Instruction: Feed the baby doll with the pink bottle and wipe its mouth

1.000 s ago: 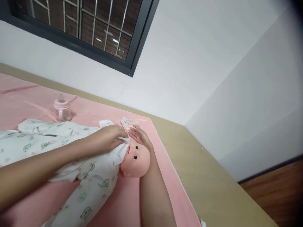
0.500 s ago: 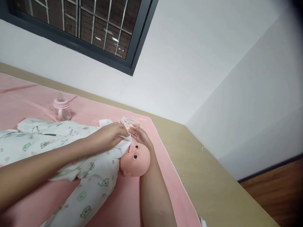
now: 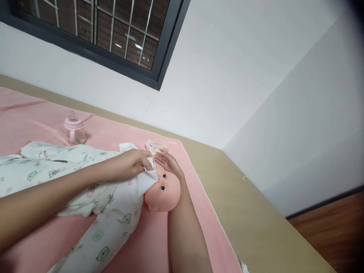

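A baby doll (image 3: 164, 195) with a bald pink head lies on its back, dressed in a white outfit (image 3: 119, 212) printed with green bears. My left hand (image 3: 135, 163) pinches a plain white cloth (image 3: 147, 180), which drapes over the doll's mouth and chin. Whether this cloth is separate from the outfit's collar, I cannot tell. On the doll's far side, my right hand (image 3: 169, 163) lies palm up with fingers stretched out, and its wrist and forearm run along the crown of the doll's head. Just beyond my fingertips is a small clear packet (image 3: 155, 146) with print on it.
A pink baby bottle (image 3: 74, 131) with a handle stands upright at the back left. Beneath everything spreads a pink sheet (image 3: 153, 242) over a beige surface (image 3: 227, 197). A white wall (image 3: 199, 94) and a barred window (image 3: 113, 34) bound the far side.
My left hand has shifted slightly, and its fingers are more bent into the cloth. The cloth now covers the doll's mouth, which showed before. My right hand stays in place.
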Tool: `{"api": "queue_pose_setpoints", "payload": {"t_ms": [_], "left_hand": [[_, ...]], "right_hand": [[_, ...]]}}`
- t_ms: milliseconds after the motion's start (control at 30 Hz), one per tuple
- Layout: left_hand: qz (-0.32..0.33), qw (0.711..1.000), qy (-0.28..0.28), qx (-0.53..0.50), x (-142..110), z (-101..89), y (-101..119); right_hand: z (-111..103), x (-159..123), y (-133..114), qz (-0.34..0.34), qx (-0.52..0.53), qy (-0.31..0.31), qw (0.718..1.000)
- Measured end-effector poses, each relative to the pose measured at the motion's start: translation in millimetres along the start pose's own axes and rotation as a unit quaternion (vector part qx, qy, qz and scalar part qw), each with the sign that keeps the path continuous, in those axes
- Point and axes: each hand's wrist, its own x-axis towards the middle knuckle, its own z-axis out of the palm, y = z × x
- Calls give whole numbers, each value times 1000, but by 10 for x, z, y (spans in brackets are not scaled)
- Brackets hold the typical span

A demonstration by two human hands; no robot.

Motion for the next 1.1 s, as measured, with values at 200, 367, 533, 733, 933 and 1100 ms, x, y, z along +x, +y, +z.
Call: {"api": "queue_pose_setpoints", "payload": {"t_ms": [200,367,533,733,933,1100], "left_hand": [[-21,1000,-15,2,-1,17,12],[-10,1000,4,17,11,4,-14],[0,999,26,33,23,20,-68],[3,999,32,43,35,2,-181],[-33,993,-24,-114,-32,-211,-86],[-37,990,-89,-101,-130,-332,35]], "right_hand": [[-5,18,-14,7,0,6,1000],[-16,28,-2,2,2,6,1000],[-50,57,21,-2,3,5,1000],[-34,54,1,0,2,13,1000],[-63,75,29,2,7,5,1000],[-90,92,48,4,6,6,1000]]}}
